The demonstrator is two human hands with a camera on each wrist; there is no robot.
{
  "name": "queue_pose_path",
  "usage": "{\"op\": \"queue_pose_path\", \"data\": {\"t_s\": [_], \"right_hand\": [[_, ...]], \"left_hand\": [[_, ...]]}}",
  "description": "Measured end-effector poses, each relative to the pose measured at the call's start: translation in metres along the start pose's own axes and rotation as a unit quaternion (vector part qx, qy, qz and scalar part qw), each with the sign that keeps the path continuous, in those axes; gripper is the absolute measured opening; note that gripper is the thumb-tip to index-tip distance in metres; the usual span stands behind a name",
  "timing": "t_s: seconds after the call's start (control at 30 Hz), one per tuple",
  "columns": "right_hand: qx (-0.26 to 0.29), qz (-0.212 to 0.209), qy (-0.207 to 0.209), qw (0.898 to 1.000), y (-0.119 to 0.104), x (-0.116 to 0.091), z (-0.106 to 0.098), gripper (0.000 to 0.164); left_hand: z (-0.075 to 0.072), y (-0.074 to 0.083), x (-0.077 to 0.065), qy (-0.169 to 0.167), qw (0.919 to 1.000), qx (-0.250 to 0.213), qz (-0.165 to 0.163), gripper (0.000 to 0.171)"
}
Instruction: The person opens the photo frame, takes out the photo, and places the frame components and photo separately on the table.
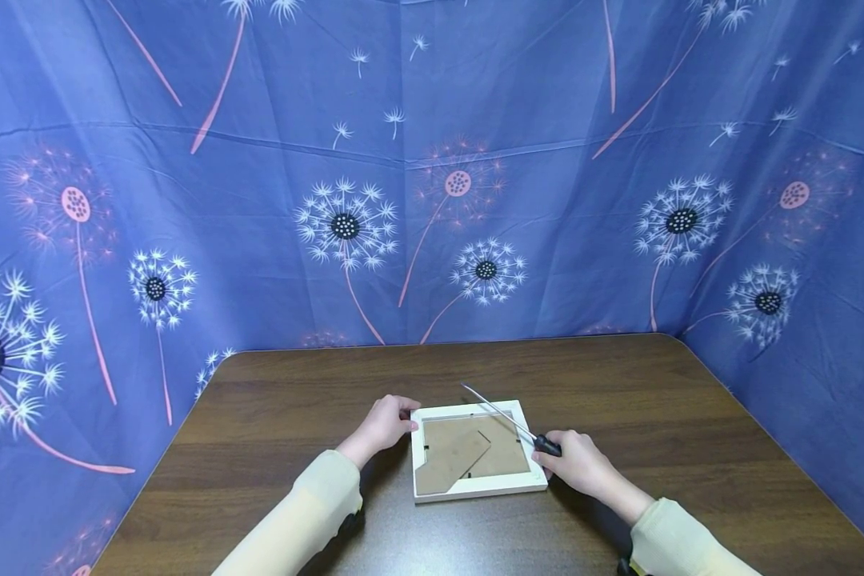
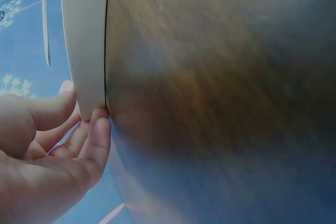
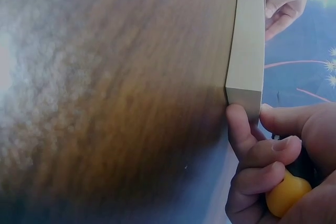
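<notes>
A white picture frame point(image 1: 504, 485) lies back side up at the middle of the table, its brown backing board point(image 1: 510, 454) and angled easel leg point(image 1: 448, 462) showing. At its left edge, my left hand point(image 1: 383, 424) pinches the rim between thumb and fingers. My right hand point(image 1: 582, 462) holds a screwdriver point(image 1: 547, 446) whose long metal shaft slants up and left across the frame. In the right wrist view, the curled fingers wrap the handle's yellow end point(image 3: 287, 195), while thumb and forefinger grip the frame's corner point(image 3: 245, 100).
The brown wood-grain table point(image 1: 274, 448) has rounded far corners. Behind it and along both sides hangs a blue cloth point(image 1: 547, 320) with a dandelion print. Small dark tabs point(image 1: 470, 475) sit along the backing board's edges.
</notes>
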State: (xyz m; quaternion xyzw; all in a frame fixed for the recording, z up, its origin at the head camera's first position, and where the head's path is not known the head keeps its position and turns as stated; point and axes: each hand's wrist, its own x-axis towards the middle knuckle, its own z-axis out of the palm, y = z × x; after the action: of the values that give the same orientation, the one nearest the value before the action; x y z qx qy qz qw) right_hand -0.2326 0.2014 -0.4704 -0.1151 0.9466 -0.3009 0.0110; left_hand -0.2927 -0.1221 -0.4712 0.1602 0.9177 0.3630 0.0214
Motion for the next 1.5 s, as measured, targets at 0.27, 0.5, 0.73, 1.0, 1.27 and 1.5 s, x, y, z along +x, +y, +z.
{"op": "queue_pose_path", "data": {"t_s": [0.27,0.5,0.73,1.0,1.27,1.5], "right_hand": [[0.0,-0.021,-0.004,1.0,0.001,-0.001,-0.001,0.021],[0.001,-0.025,-0.014,1.0,0.001,-0.001,-0.003,0.022],[-0.014,-0.04,-0.027,0.999,0.004,0.003,-0.008,0.018],[-0.041,-0.019,-0.026,0.999,0.002,0.005,-0.023,0.017],[-0.079,-0.033,-0.016,0.996,-0.002,0.01,-0.033,0.036],[-0.158,-0.114,0.04,0.98,-0.005,0.014,-0.035,0.037]], "left_hand": [[-0.002,0.0,0.002,-0.008,1.0,0.0,0.005,0.031],[-0.003,-0.002,0.003,-0.022,0.9997,-0.008,0.007,0.032],[-0.003,-0.004,0.003,-0.031,0.9991,0.018,0.021,0.036],[-0.007,0.003,-0.013,-0.081,0.9943,0.059,0.037,0.082],[-0.005,0.0,-0.032,-0.105,0.9828,0.132,0.075,0.116],[-0.008,0.0,-0.044,-0.118,0.9783,0.145,0.089,0.125]]}}
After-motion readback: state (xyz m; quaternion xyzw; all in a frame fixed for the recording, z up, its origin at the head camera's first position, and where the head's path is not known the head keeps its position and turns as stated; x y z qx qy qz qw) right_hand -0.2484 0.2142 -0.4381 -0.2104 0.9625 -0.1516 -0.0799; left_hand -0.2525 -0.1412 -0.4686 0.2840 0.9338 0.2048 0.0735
